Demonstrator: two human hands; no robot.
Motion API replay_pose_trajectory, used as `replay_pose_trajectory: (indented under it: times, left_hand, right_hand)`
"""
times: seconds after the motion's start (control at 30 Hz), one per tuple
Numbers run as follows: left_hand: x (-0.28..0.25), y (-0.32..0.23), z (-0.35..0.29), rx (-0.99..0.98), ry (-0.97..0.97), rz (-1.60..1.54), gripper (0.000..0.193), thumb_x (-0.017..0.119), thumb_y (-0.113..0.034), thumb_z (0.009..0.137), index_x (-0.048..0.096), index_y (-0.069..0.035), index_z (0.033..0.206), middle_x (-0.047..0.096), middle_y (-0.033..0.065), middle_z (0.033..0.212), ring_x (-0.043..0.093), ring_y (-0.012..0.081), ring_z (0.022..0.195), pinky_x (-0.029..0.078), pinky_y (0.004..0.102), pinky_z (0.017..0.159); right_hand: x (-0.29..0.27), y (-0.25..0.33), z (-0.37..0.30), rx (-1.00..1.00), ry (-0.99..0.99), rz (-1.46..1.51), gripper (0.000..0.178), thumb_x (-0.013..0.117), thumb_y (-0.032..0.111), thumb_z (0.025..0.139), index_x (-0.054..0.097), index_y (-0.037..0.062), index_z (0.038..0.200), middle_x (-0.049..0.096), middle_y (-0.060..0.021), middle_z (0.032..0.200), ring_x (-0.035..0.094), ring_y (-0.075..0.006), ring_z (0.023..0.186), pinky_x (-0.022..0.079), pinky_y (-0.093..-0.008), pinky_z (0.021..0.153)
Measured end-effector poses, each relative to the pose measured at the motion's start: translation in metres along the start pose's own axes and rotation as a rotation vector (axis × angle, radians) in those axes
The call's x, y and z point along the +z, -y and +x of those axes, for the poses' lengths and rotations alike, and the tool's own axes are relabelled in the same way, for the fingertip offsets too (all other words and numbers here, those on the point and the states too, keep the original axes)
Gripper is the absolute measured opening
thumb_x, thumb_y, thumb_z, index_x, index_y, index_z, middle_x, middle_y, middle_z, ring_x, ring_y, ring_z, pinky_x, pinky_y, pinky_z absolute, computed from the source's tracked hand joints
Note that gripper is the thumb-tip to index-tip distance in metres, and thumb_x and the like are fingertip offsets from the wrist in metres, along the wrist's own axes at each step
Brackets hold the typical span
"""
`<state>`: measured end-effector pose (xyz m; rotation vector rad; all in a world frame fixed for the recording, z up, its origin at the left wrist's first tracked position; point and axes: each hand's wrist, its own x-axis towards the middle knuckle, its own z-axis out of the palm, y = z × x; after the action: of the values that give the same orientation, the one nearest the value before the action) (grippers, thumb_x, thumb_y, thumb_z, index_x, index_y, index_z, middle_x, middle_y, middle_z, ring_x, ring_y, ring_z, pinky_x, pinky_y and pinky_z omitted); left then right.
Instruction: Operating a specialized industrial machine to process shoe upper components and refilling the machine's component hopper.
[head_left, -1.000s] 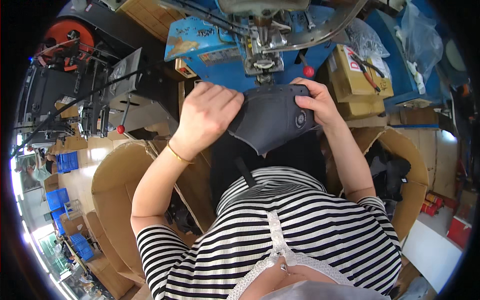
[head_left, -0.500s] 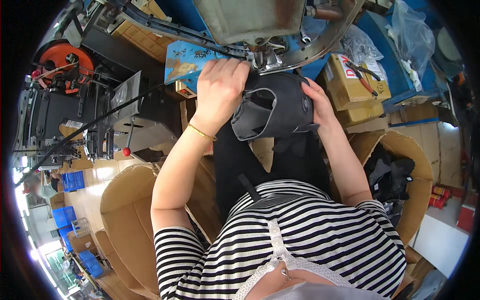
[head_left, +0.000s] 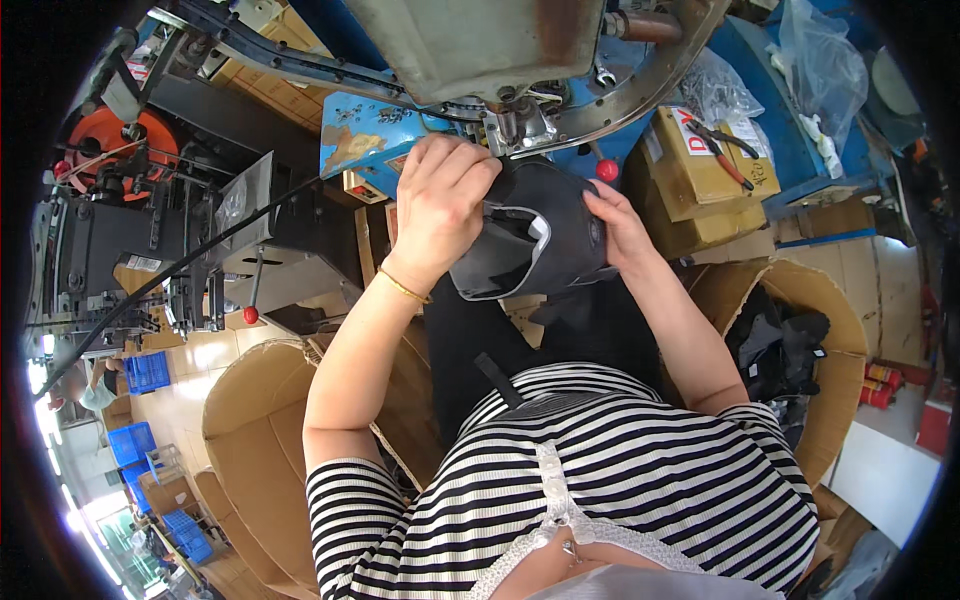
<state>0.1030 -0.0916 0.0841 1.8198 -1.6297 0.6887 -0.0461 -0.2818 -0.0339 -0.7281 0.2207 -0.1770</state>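
Between my hands is a black fabric piece, curved like a sleeve, with a rounded, grey-edged opening and something white showing inside. My left hand, with a gold bangle at the wrist, has its fingers bent over the piece's upper left edge, close under the metal machine head. My right hand grips the right side, thumb on the outer face. The piece's upper end sits just below the machine head; whether they touch I cannot tell.
A red ball knob sticks out right of the machine head. Red-handled pliers lie on a carton at the right. Large open cartons stand on both sides, the right carton holding black pieces. Another machine is at the left.
The black piece has tilted and shifted slightly down and left, its opening turning. My right hand has moved lower and left, and the red knob now shows.
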Motion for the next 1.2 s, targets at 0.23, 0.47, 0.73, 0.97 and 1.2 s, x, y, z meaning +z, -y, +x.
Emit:
replay_pose_trajectory:
  times: [0.23,0.47,0.73,0.97,1.2]
  left_hand:
    - [0.000,0.007,0.000,0.050,0.067,0.011,0.031,0.064,0.005,0.058,0.064,-0.004,0.088,0.063,0.0055,0.091,0.061,0.0277,0.092,0.049,0.0400,0.088]
    - [0.003,0.007,-0.003,0.053,0.007,-0.008,0.032,0.063,0.006,0.058,0.064,-0.003,0.088,0.063,0.0062,0.091,0.061,0.0276,0.094,0.048,0.0405,0.088]
    - [-0.008,0.013,-0.022,-0.083,0.001,-0.043,0.041,0.059,0.012,0.053,0.066,-0.002,0.091,0.067,0.0082,0.096,0.061,0.0306,0.094,0.048,0.0382,0.083]
    - [-0.008,-0.010,-0.024,-0.140,0.098,0.085,0.043,0.061,0.008,0.053,0.065,-0.003,0.094,0.065,0.0070,0.099,0.059,0.0311,0.100,0.047,0.0419,0.089]
    - [-0.014,-0.019,-0.015,-0.175,0.077,0.002,0.046,0.063,0.007,0.054,0.067,-0.004,0.099,0.066,0.0073,0.102,0.060,0.0293,0.103,0.046,0.0432,0.093]
  right_hand:
    - [0.000,-0.024,-0.003,-0.015,-0.059,0.021,0.021,0.064,0.012,0.096,0.067,0.0019,0.115,0.071,-0.0055,0.105,0.068,-0.0129,0.093,0.054,-0.0285,0.084]
    - [0.004,-0.016,-0.007,-0.046,-0.066,-0.002,0.021,0.066,0.011,0.094,0.067,0.0017,0.113,0.072,-0.0048,0.103,0.068,-0.0126,0.090,0.055,-0.0279,0.082]
    - [0.034,0.022,0.000,-0.060,-0.124,-0.278,0.023,0.073,0.009,0.088,0.070,0.0004,0.109,0.072,-0.0040,0.096,0.068,-0.0109,0.082,0.055,-0.0243,0.074]
    - [0.022,0.033,0.013,0.112,-0.111,-0.229,0.024,0.072,0.008,0.088,0.069,-0.0015,0.110,0.073,-0.0078,0.099,0.070,-0.0144,0.083,0.057,-0.0275,0.075]
    - [0.006,0.023,0.015,0.104,-0.118,-0.233,0.024,0.072,0.009,0.089,0.069,-0.0016,0.110,0.073,-0.0088,0.103,0.070,-0.0156,0.091,0.056,-0.0281,0.081]
